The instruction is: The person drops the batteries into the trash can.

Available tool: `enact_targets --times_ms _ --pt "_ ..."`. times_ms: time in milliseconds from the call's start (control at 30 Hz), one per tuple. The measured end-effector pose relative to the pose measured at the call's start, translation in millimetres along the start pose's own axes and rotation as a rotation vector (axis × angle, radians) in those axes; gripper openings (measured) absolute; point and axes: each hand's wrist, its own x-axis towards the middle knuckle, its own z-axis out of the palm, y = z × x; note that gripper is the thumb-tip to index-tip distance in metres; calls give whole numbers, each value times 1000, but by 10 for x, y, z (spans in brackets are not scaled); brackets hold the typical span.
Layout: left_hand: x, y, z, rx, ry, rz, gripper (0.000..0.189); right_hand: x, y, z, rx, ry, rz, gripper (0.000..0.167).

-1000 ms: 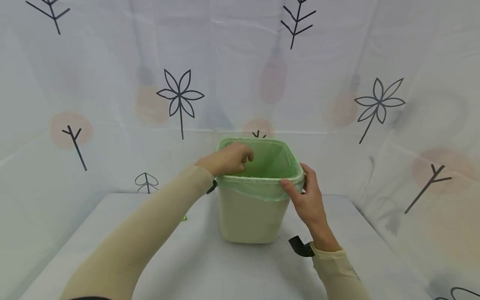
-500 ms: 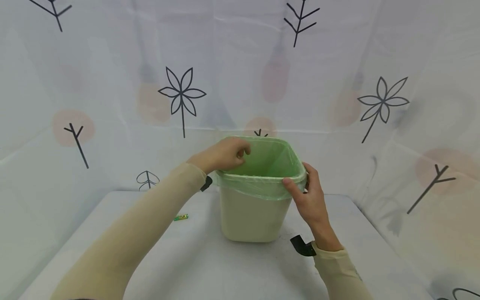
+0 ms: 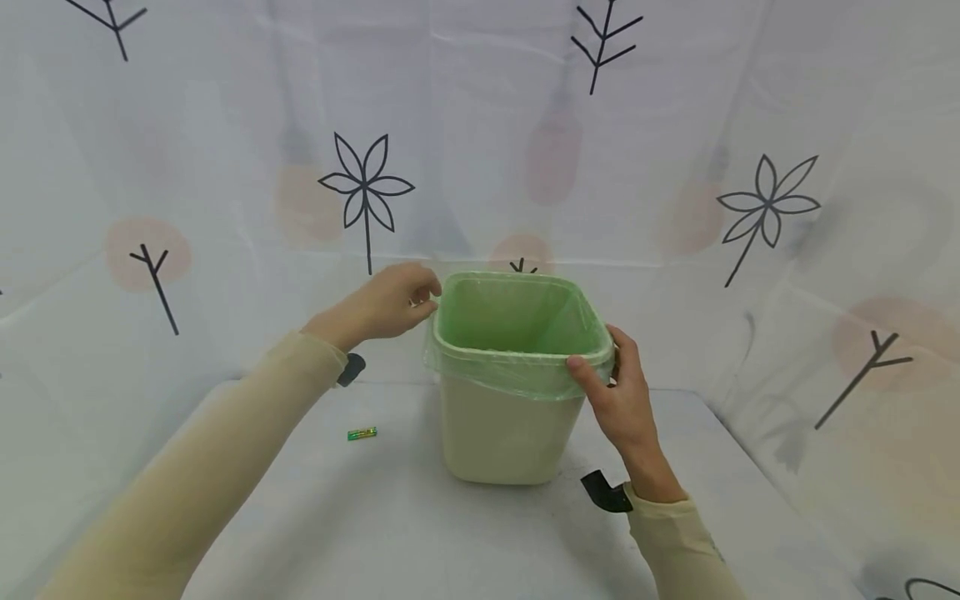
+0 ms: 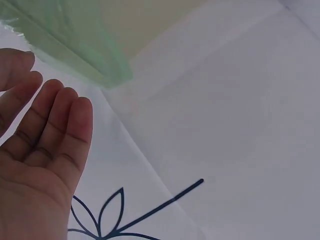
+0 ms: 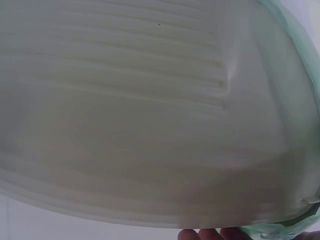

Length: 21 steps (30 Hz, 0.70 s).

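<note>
A cream trash bin [image 3: 510,442] stands on the table with a green plastic bag [image 3: 517,312] lining it and folded down over the rim. My right hand [image 3: 618,400] grips the bin's right front corner, its thumb on the front of the rim and the fingers round the side. The right wrist view has the ribbed bin wall [image 5: 125,125] filling most of it, with the fingertips [image 5: 210,234] at the bottom edge. Just outside the left rim, my left hand [image 3: 386,304] is loosely bent and holds nothing; the left wrist view has its fingers [image 4: 60,120] near the bag's hanging edge [image 4: 100,70].
A small green and gold battery [image 3: 362,433] lies on the white table [image 3: 450,542] left of the bin. Behind the table hangs a white cloth [image 3: 465,167] printed with leaves and twigs.
My left hand has come out from over the bin's opening and moved left past the rim. The battery, earlier covered by the left sleeve, now shows fully. The right hand keeps its grip.
</note>
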Motion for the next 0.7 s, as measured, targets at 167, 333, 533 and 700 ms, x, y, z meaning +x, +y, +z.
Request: enact_targets --times_ms 167,333,533,700 --pt "-199 -157 29 -4 -16 -61 21 7 24 3 -4 0 1 69" --pt "-392 -333 180 -1 -42 -103 22 1 30 4 -3 1 7 69" --pt "-605 -526 444 -18 -73 -161 23 -7 28 7 22 -4 -1 68" --pt "-758 -652 641 -29 -103 -205 23 -1 20 6 24 -8 -12 68"
